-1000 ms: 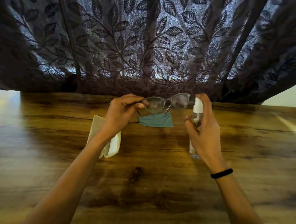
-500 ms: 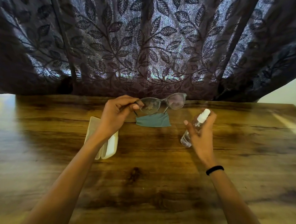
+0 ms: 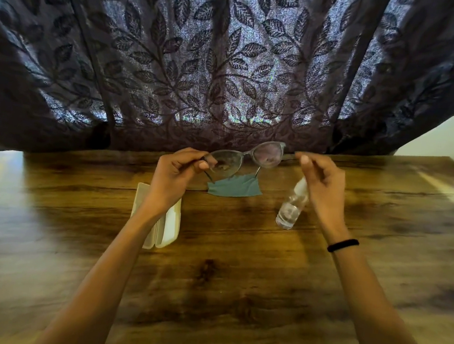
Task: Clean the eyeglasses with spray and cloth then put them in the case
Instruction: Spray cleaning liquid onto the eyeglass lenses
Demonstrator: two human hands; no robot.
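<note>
One case (image 3: 170, 228) lies partly beneath the left hand (image 3: 175, 176).

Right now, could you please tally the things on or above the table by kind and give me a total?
eyeglasses: 1
cleaning cloth: 1
spray bottle: 1
glasses case: 1
Total: 4
</note>
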